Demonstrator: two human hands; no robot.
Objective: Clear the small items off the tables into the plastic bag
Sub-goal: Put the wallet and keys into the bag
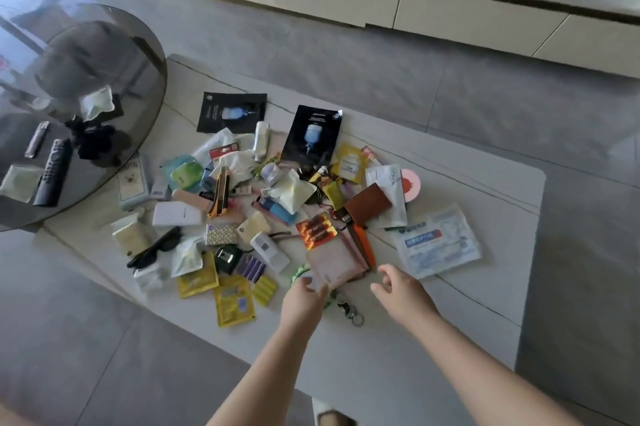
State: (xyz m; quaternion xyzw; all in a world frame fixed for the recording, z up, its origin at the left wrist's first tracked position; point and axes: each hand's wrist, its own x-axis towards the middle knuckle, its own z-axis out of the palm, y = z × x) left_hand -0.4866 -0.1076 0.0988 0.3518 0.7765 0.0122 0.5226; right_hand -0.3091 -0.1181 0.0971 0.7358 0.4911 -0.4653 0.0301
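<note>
Several small items lie heaped on a low white table [467,294]: black mask sachets [311,134], yellow packets [233,301], sunglasses [156,247], a battery pack [317,228], a face-mask pack [438,243], a keyring [349,309]. My left hand [306,290] touches the near edge of a pink pouch [337,261]. My right hand [398,287] hovers, fingers loosely spread and holding nothing, just right of the pouch. No plastic bag is in view.
A round dark glass table [104,54] overlaps the white one at left, carrying a remote [52,174], a black scrunchie [91,141] and packets. A cream TV cabinet [398,2] runs along the back. Grey tiled floor surrounds the tables.
</note>
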